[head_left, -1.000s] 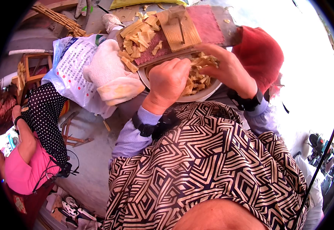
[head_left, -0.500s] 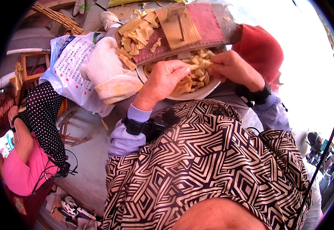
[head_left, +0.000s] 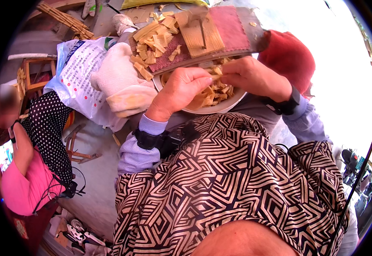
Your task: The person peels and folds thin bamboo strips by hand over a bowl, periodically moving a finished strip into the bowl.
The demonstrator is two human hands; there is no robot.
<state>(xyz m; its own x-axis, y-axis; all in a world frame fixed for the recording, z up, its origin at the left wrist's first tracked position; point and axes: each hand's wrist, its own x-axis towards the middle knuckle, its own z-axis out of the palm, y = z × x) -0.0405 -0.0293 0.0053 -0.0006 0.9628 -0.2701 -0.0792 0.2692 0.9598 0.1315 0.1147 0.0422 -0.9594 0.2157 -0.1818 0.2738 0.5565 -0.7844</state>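
Observation:
My left hand [head_left: 179,90] and my right hand [head_left: 254,78] meet above a white bowl [head_left: 236,101]. Both are closed, thumbs and fingertips pinching a pale yellow, husk-like strip [head_left: 215,77] between them. Most of that strip is hidden by the fingers. Under the hands, the bowl holds a heap of similar curled yellow strips [head_left: 215,95]. Just beyond it lies a board with a red cloth [head_left: 231,32]. On this stand a wooden block [head_left: 192,40] with a thin upright metal piece, and a pile of loose yellow pieces [head_left: 154,40].
To the left, a pinkish towel [head_left: 120,72] lies beside a printed plastic bag [head_left: 83,70]. A person in a pink top [head_left: 21,185] sits at far left, near a small wooden frame [head_left: 81,155]. Red cloth [head_left: 290,53] covers something right of the board. Bundled sticks [head_left: 64,19] lie at upper left.
My right hand has moved left, closer to my left hand, and now covers more of the yellow strip. My left hand has hardly shifted. The person at left has turned their head.

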